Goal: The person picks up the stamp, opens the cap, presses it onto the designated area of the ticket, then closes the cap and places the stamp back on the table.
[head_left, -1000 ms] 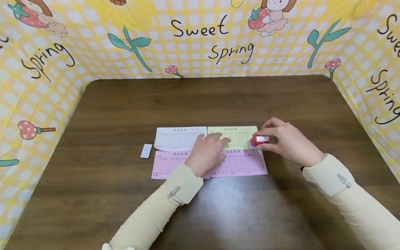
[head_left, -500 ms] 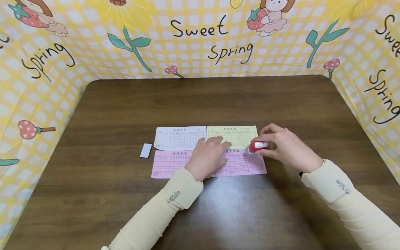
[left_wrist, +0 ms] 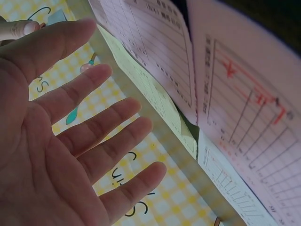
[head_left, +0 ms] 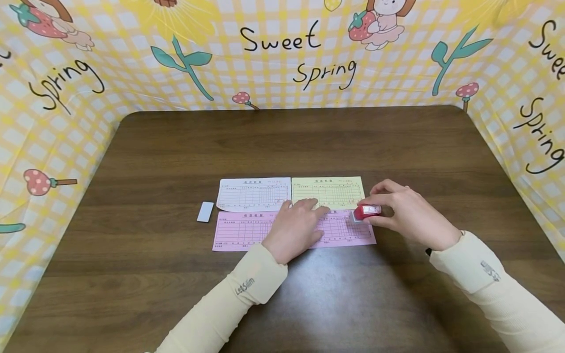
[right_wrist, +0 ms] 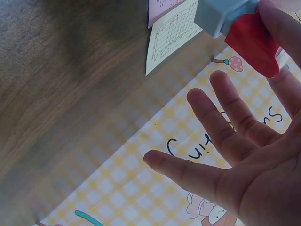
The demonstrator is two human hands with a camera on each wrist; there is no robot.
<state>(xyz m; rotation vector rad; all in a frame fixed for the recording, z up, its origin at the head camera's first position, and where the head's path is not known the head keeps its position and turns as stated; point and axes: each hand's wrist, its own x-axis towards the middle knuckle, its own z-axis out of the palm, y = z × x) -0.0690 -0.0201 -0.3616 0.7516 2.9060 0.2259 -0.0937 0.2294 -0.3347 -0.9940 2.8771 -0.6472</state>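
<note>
My right hand [head_left: 406,213] pinches a red stamp [head_left: 368,211] between thumb and fingers. Its pale blue-grey base is right over the upper right part of the right pink receipt slip [head_left: 333,230]. In the right wrist view the stamp [right_wrist: 254,42] shows its red handle, with the other fingers spread. My left hand [head_left: 293,230] lies with fingers outstretched across the inner ends of both pink slips, fingertips at the yellow slip's lower edge. Above are a white slip [head_left: 249,193] and a yellow slip [head_left: 326,189]. Red stamp marks [left_wrist: 256,96] show on the left pink slip in the left wrist view.
A small white rectangular piece [head_left: 205,212] lies left of the slips on the brown wooden table [head_left: 132,274]. A yellow checked cloth [head_left: 273,73] with printed words and flowers stands round the table's back and sides.
My right hand has moved the stamp down from the yellow slip's lower right corner to the right pink slip. My left hand has shifted slightly toward me, still across the slips.
</note>
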